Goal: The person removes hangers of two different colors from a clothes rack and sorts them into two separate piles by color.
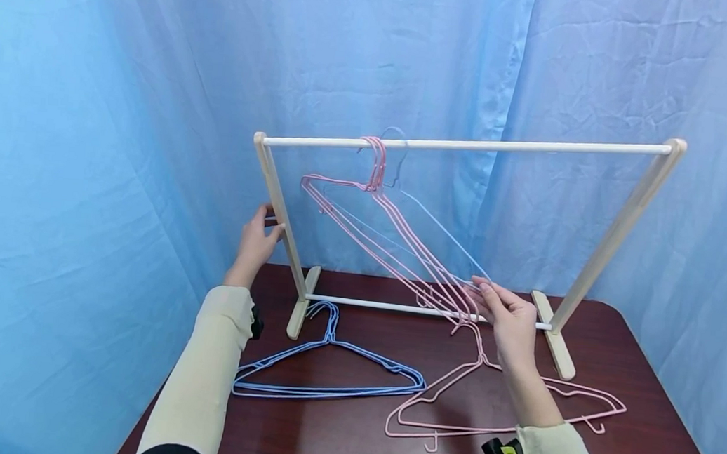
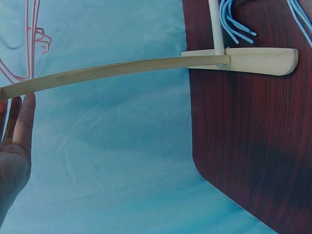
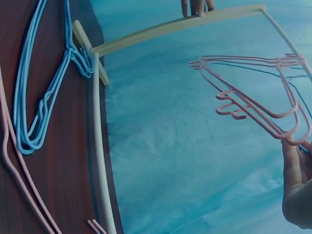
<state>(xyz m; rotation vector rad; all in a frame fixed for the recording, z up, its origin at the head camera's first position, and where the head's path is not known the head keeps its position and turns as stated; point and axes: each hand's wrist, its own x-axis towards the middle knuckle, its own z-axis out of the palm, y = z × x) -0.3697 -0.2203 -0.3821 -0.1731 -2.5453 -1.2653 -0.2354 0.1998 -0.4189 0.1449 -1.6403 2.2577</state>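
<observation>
My right hand (image 1: 509, 321) pinches the lower right corner of a light blue hanger (image 1: 445, 231), whose hook is up at the white top bar (image 1: 521, 147) of a small clothes rack. In front of it several pink hangers (image 1: 378, 175) hang close together from the same bar, their right ends swung toward me. My left hand (image 1: 256, 244) is at the rack's wooden left post (image 1: 277, 191). Seen from the left wrist, its straight fingers (image 2: 24, 122) touch the post's outer side. In the right wrist view, the pink hangers partly cover the right fingers.
Blue hangers (image 1: 326, 395) lie stacked on the dark red table (image 1: 348, 451) at front left. Pink hangers (image 1: 438, 426) with small side hooks lie front right, below the right forearm. A lower white rail (image 1: 364, 304) joins the rack's wooden feet (image 1: 560, 353). Blue curtains surround the table.
</observation>
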